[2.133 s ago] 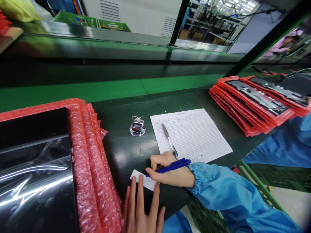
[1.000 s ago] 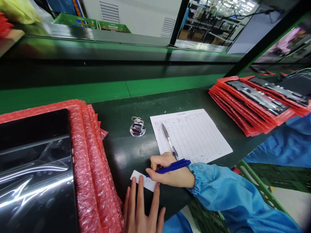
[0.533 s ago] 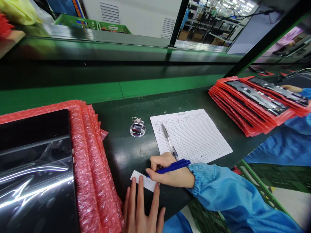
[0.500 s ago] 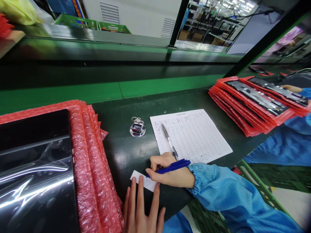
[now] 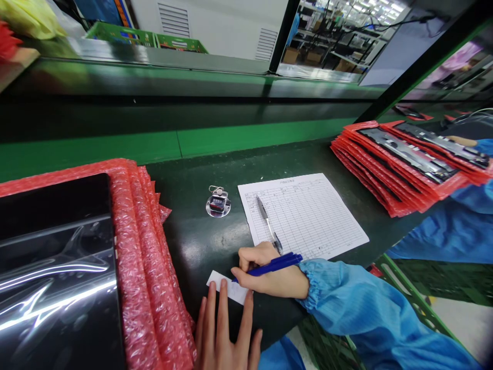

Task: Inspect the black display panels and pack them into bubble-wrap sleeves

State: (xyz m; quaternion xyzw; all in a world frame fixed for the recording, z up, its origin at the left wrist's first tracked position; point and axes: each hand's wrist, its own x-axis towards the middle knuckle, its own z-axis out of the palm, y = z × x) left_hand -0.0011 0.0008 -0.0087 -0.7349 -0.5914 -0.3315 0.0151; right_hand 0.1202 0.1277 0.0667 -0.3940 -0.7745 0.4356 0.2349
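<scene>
Head view: at lower centre, the right hand (image 5: 269, 272) has its grip pinched round a blue pen (image 5: 275, 263), tip at a white paper slip (image 5: 228, 289); the left hand's (image 5: 227, 329) spread fingers press that slip against the dark tabletop (image 5: 192, 231).

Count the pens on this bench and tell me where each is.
2: the blue pen in the right hand, and the grey pen lying on the printed form.
</scene>
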